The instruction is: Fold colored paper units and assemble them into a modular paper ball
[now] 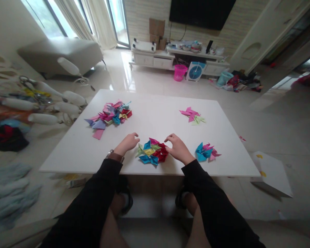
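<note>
A central pile of origami pieces (149,152) lies on the white bench (155,113), between the person's two hands and close to the bench's near edge. Blue, yellow, light green, magenta and red folds overlap in it, their points jutting outward.

The left hand (129,141) hovers just left of the central pile, fingers loosely curled, thumb and forefinger apart, with nothing visible between them. The right hand (178,148) is at the pile's right side, forefinger and thumb bent into a loose, parted curve beside the red origami piece (162,153); whether the thumb touches that paper, I cannot tell.

Left of the central pile and beyond it sits a larger heap of origami (111,115). Right of it and beyond lie a pink origami piece (189,113) and a light green one (198,120); directly to its right, a blue origami piece (203,153) and a pink companion (215,153) touch.

Because the folds overlap, pulling at one could drag its neighbours along or tug their creases loose. A hard pinch might crush the thin points. A careless sweep of the right sleeve (200,172) could push loose paper toward the near edge, and perhaps off it.
</note>
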### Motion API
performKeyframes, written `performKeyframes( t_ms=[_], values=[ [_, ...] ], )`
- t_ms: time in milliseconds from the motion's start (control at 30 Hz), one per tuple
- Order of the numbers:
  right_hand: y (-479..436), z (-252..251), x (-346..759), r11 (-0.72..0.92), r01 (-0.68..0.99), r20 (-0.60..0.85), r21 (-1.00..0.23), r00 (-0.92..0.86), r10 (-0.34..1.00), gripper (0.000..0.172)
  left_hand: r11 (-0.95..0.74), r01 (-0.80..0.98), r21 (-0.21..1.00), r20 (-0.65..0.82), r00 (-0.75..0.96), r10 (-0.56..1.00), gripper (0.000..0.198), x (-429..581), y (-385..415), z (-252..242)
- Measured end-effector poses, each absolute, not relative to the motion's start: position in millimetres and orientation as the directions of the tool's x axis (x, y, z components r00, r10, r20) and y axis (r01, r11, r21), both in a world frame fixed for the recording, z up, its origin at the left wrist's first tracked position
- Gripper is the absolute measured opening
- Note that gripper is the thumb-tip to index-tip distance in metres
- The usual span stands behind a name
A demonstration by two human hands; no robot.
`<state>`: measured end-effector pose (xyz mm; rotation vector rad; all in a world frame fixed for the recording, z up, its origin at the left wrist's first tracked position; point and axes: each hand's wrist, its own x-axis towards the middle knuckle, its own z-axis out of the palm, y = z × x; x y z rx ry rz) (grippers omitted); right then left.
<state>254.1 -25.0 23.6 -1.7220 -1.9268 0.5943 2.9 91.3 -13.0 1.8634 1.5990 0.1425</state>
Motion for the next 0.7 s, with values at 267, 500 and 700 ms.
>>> performKeyframes(
  t_ms=[267,500,700],
  values=[
    [-3.8,14.7,242.1,0.114,0.788,0.056,-0.606,-0.100,0.993,0.015,-0.019,0.791,0.611,-0.446,0.364,0.818,0.036,15.0,77.9,-24.8],
    [-7.5,16.7,241.6,0.128,0.786,0.062,-0.605,-0.114,0.992,0.013,-0.008,0.832,0.555,-0.462,0.316,0.829,0.039,10.9,81.8,-25.2],
    [-14.9,18.1,251.4,0.125,0.794,0.053,-0.594,-0.117,0.992,0.013,0.010,0.850,0.526,-0.457,0.273,0.847,0.035,-6.0,90.5,-20.3]
  ],
)
